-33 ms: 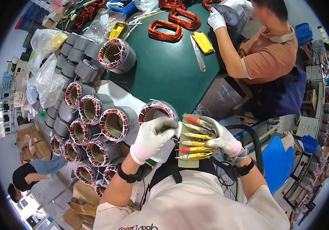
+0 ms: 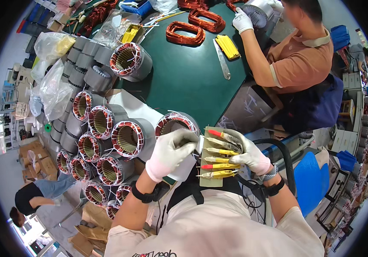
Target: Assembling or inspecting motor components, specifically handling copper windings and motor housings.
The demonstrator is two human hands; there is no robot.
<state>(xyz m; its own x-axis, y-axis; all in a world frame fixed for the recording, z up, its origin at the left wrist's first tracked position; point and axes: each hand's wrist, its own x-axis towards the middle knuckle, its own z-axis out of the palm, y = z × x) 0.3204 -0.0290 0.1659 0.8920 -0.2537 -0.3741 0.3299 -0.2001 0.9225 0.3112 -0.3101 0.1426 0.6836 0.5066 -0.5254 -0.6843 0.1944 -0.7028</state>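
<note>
My right hand, in a white glove, is closed around the side of a flat olive-green card. Across the card lie several sleeved wire leads, mostly yellow, some with red or pale ends; the fingers press on them from the right. To the left of the card, my left hand, also gloved, has thumb and fingertips pinched together. Whatever is between them is too small or hidden to tell. Just beyond this hand stands a wound motor stator, its rim of copper coils laced with white cord.
More wound stators crowd the left, beside stacked bare cores and plastic bags. The green tabletop bears copper coils, yellow strips and a metal blade. A co-worker handles a core at the far right.
My hands, the card and the leads look unmoved. At the lower left, a bent-over person in the background has shifted an arm slightly.
</note>
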